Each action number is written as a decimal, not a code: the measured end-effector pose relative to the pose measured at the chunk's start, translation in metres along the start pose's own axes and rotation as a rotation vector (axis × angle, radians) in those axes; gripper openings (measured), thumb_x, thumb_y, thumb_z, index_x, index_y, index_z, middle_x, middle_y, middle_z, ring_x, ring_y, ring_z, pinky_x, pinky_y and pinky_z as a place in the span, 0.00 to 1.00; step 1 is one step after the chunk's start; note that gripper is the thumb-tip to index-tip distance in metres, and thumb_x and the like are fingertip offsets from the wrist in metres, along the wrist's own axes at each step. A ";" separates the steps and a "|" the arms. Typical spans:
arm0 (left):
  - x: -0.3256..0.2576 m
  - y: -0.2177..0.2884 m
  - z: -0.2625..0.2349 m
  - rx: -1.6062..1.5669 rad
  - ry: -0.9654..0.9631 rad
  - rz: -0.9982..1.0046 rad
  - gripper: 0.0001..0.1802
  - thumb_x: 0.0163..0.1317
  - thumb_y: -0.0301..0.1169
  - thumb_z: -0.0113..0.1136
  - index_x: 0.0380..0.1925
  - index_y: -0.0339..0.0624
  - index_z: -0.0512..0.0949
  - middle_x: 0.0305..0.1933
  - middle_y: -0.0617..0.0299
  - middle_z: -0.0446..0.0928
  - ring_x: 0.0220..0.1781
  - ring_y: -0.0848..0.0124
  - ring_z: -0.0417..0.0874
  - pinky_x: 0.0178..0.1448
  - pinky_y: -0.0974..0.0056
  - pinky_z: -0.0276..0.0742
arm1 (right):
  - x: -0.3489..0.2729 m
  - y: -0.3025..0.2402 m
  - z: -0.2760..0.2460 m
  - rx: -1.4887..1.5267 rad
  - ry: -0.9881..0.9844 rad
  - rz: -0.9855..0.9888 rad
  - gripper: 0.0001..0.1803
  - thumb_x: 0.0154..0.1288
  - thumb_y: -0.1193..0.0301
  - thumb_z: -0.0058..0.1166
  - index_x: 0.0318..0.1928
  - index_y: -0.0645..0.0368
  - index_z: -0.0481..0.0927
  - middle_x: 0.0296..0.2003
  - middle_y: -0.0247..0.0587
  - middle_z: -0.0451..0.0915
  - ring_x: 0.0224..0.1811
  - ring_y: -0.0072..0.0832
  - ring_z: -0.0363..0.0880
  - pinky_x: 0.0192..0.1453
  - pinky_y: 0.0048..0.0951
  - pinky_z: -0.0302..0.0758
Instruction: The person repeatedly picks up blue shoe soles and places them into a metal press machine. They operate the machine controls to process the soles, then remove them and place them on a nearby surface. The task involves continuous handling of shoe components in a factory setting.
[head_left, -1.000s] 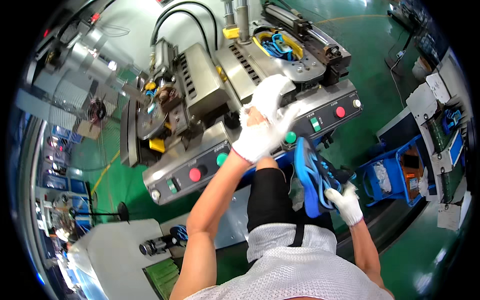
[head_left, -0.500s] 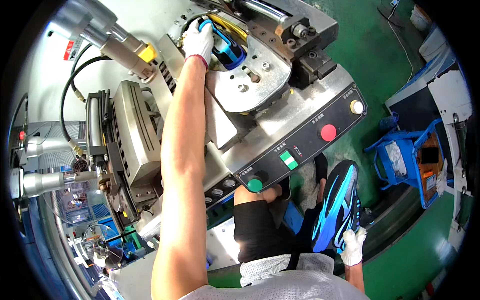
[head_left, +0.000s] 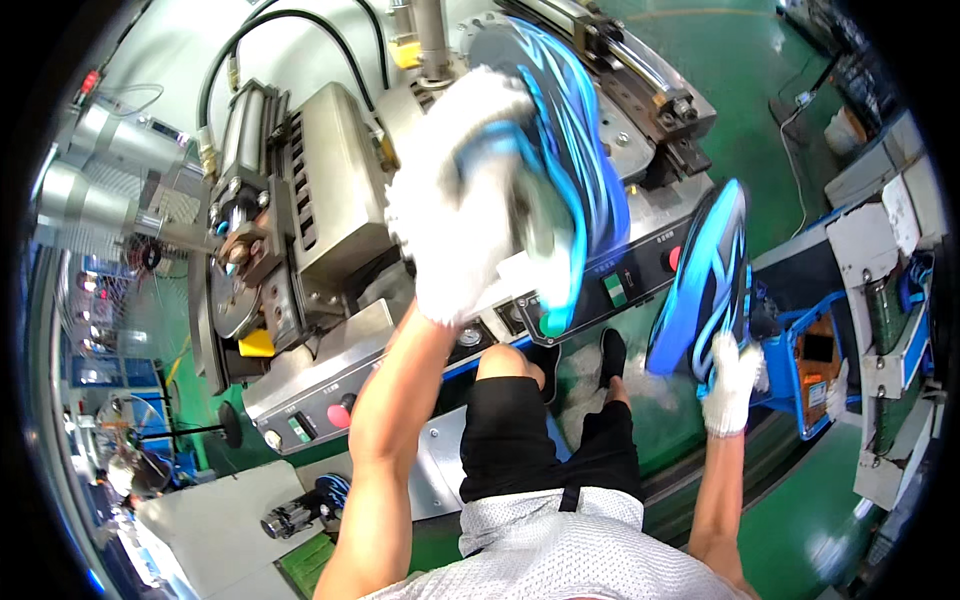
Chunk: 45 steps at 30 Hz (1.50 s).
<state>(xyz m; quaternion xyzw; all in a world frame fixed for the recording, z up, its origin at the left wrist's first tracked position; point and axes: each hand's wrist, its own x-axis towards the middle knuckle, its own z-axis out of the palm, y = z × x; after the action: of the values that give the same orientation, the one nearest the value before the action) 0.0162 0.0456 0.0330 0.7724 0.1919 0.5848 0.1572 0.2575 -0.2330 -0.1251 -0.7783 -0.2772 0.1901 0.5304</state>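
My left hand (head_left: 460, 200), in a white knit glove, is closed around the collar of a black and blue sports shoe (head_left: 592, 150). It holds that shoe up close in front of me, above the machine, and the glove is smeared by motion. On the right, my gloved right hand (head_left: 732, 388) grips the heel end of a second shoe (head_left: 700, 290) in the same colours, its toe pointing away from me. Behind the left shoe lies the machine's curved metal plate (head_left: 628, 145), partly covered by the shoe.
A control panel (head_left: 640, 262) with buttons runs along the machine's near edge. To the left stands another metal press unit (head_left: 340, 190) with black hoses. A blue stool (head_left: 815, 370) is at the right, beside a rack (head_left: 880, 400). A light tabletop (head_left: 220, 520) lies at lower left.
My left hand has lifted its shoe out of the machine and brought it closer to me. My right hand has moved farther forward with the other shoe. The view has shifted left.
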 end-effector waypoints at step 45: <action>-0.293 0.139 -0.063 -0.122 -0.302 -0.731 0.17 0.66 0.28 0.65 0.56 0.43 0.84 0.55 0.52 0.85 0.63 0.52 0.83 0.79 0.49 0.68 | -0.141 -0.022 0.010 -0.217 -0.702 -0.477 0.62 0.60 0.57 0.72 0.83 0.68 0.47 0.83 0.63 0.49 0.86 0.53 0.48 0.86 0.49 0.54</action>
<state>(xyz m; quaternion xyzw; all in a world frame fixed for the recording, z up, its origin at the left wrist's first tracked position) -0.1004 -0.2164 -0.1324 0.7196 0.3935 0.3807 0.4270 0.1368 -0.3089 -0.1087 -0.6319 -0.6311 0.2851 0.3481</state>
